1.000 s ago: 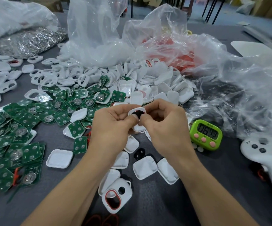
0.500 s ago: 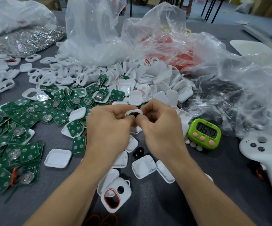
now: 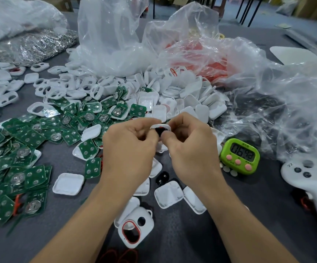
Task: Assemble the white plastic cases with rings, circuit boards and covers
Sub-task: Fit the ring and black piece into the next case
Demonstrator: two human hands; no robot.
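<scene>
- The left hand (image 3: 129,147) and the right hand (image 3: 191,149) are drawn close together above the table, fingers curled; both pinch one white case (image 3: 160,127) between thumbs and fingertips, well clear of the surface; a small black part (image 3: 159,132) shows in the case, with a trace of red beside it.
- Under the wrists, on the grey table (image 3: 248,221), lie loose white covers (image 3: 168,194), hollow side up; a black piece (image 3: 162,178) rests among them.
- Nearer the person lies a second case (image 3: 146,219); a red ring (image 3: 123,231) sits round its oval opening.
- Off to the left spreads a heap of green circuit boards (image 3: 26,147); a single square cover (image 3: 68,184) sits at its edge.
- To the right stands a green timer (image 3: 239,156) with pink buttons; beside it lies a white controller (image 3: 309,179).
- Behind the hands a mound of white parts (image 3: 172,95) spills out from crumpled clear bags (image 3: 220,59); far left sits a bag of silvery metal bits (image 3: 36,44).
</scene>
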